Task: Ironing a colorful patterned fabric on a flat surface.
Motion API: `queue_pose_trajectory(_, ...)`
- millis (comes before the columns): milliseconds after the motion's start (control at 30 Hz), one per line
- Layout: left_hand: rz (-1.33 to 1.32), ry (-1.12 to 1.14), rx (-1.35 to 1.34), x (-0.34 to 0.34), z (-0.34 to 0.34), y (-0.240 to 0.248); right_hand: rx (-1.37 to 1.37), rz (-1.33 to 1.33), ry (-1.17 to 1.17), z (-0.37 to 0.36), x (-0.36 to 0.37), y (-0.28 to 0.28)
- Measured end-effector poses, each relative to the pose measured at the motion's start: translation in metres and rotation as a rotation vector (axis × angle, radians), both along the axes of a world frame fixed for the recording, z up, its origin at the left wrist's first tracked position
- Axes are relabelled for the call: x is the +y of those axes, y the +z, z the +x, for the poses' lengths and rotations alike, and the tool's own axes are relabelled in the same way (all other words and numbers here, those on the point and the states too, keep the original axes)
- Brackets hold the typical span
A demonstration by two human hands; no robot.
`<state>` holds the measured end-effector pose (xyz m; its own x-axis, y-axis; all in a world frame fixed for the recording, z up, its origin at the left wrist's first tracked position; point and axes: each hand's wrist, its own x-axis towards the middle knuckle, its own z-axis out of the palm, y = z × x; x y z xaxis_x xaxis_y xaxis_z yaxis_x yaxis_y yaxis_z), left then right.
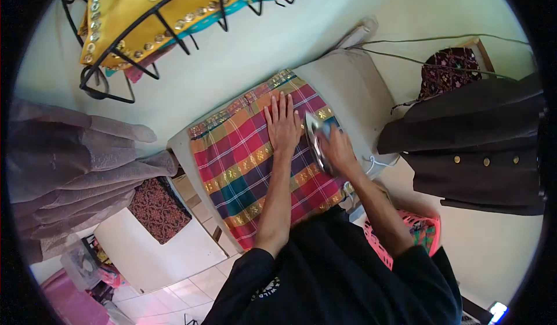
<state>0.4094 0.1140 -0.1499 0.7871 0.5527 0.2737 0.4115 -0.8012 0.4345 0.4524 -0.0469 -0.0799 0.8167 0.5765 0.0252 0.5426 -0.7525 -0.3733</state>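
The plaid cloth (235,151) lies upon the ironing board (360,90); left hand (284,131) spreads flat on it, right hand (339,152) grips the iron (314,136); pressing seems in hand; next calls for steady gliding, I think.

The cloth (249,174) lies on the ironing board (357,87), with the iron (313,142) upon the cloth's right part. At left, another fabric (159,212) lies on the table (151,261); at right, the jacket (481,151) hangs.
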Motion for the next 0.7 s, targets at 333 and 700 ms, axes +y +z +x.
queue_pose_trajectory(333, 0.064, -0.13, 0.072, -0.022, -0.024, 0.007, 0.069, -0.099, -0.204, 0.031, -0.035, 0.025)
queue_pose_trajectory(700, -0.031, -0.02, 0.156, -0.064, -0.202, 0.026, 0.049, -0.296, 0.343, -0.002, -0.065, 0.025)
